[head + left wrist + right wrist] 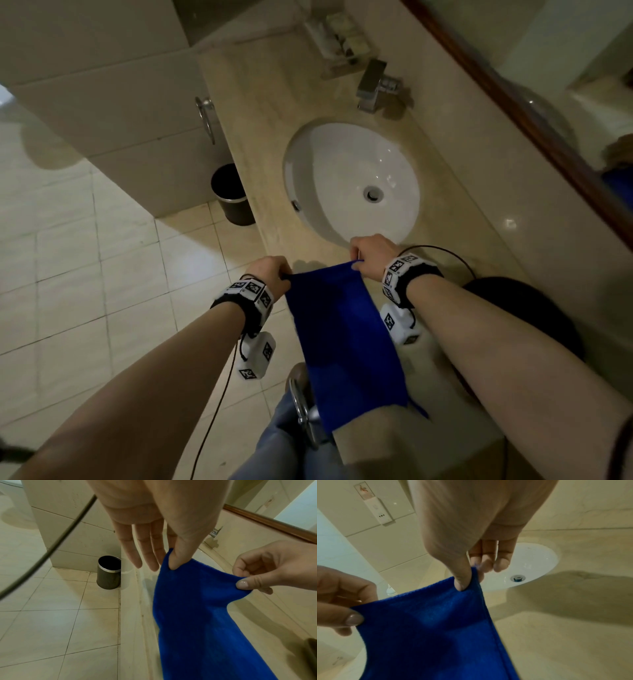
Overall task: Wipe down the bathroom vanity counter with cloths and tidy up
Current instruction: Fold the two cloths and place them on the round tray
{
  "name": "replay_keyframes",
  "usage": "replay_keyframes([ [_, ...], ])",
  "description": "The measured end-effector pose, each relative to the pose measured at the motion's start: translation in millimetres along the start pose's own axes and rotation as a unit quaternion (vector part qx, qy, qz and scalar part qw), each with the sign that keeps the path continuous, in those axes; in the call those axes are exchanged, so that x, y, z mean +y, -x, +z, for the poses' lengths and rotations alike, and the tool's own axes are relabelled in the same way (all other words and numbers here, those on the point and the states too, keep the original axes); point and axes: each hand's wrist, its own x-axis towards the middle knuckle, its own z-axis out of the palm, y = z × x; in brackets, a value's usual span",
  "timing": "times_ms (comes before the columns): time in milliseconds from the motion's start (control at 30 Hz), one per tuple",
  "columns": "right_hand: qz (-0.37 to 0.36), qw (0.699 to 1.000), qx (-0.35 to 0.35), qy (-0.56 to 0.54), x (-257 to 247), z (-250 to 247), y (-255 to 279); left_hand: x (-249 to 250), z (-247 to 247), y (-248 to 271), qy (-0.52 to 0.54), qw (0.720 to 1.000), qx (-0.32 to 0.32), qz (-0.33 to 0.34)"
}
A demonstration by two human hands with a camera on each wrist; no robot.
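Observation:
A blue cloth (342,339) hangs stretched between both hands, above the front edge of the beige vanity counter (260,113). My left hand (274,270) pinches its left top corner between thumb and forefinger, the other fingers straight. My right hand (368,251) pinches the right top corner the same way. In the left wrist view the blue cloth (197,615) drops away from the left hand (171,561); the right hand (254,580) holds the far corner. In the right wrist view the blue cloth (433,635) hangs from the right hand (467,580), near the white sink (530,563).
The white sink (346,171) sits in the counter with a chrome tap (373,85) behind it and a tray of toiletries (339,37) further back. A dark bin (231,193) stands on the tiled floor by the counter's end. A framed mirror (548,68) runs along the right.

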Motion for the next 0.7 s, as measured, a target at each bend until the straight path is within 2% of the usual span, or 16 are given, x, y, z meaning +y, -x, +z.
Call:
replay_keyframes([
  [167,0.009,1.000,-0.018,-0.007,8.1,14.2,49.5,6.5,21.1,38.8,0.006,1.000,0.006,0.026],
  [433,0.062,0.996,-0.069,-0.002,19.8,63.2,119.5,11.1,86.3,102.0,-0.016,0.998,-0.036,0.053],
  [700,0.115,0.988,-0.099,-0.027,36.1,98.2,161.4,20.8,131.0,144.8,-0.061,0.992,-0.084,0.077],
])
